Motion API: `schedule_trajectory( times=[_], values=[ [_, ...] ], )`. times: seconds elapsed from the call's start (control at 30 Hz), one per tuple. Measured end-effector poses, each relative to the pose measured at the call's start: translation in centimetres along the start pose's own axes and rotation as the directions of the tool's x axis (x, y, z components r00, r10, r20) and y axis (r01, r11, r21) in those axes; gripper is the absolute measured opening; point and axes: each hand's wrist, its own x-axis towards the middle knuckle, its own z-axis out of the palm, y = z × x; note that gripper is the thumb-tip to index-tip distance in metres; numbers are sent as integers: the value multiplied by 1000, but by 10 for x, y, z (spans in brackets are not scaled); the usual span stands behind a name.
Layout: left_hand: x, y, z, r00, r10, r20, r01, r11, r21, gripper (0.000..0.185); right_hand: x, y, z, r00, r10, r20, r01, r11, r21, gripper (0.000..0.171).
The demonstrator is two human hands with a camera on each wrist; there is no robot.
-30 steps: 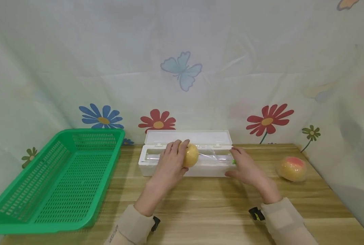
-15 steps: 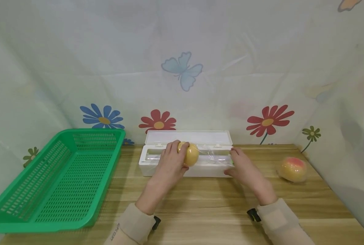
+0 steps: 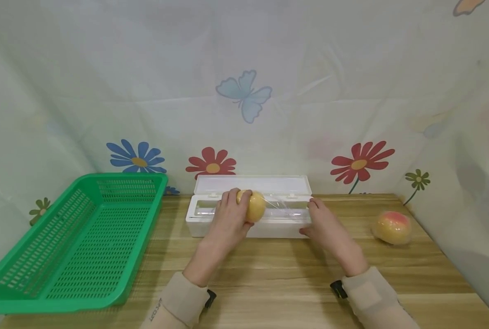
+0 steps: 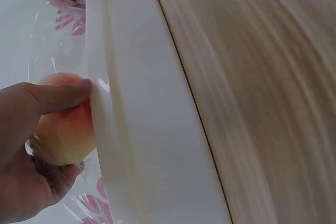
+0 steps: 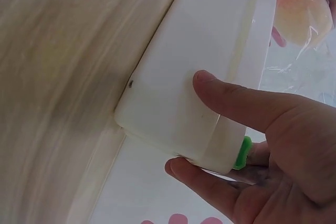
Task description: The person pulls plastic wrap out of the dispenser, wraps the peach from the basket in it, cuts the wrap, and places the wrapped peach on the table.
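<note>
A white cling-film box [image 3: 228,225] lies open at the back of the wooden table. My left hand [image 3: 238,208] grips a yellow-pink peach [image 3: 255,208] over the box's trough. Clear film [image 3: 283,204] stretches from the peach to the right. In the left wrist view my left hand [image 4: 52,100] has its fingers curled round the peach [image 4: 65,140], against the box's front wall [image 4: 142,129]. My right hand [image 3: 316,214] pinches the box's right end. Its thumb [image 5: 236,100] lies on the front wall [image 5: 194,40], and its fingers curl behind by the green slider [image 5: 242,153].
A green plastic basket [image 3: 34,292] stands on the left of the table. A second peach, in shiny film [image 3: 393,227], lies at the right near the flowered curtain. Bare wood [image 3: 269,274] lies between the box and the table's front edge.
My right hand has slid slightly left along the box's right end, covering the green slider in the head view. The film beside the peach has bunched. My left hand has stayed put.
</note>
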Motion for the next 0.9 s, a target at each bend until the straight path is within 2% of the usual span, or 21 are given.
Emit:
schedule_trajectory(
  times=[0.27,0.67,0.9],
  values=[
    [1,1,-1,1000,-4,-26,3,1000,-18,73,0,-2,0,998,51,26,-52,998,38,76],
    [1,1,-10,999,-18,39,20,998,-56,75,1,-2,3,996,93,0,-93,996,-11,72],
    [0,2,-13,998,-33,47,35,999,-40,75,2,-1,4,997,74,-31,-75,996,-55,71]
  ],
)
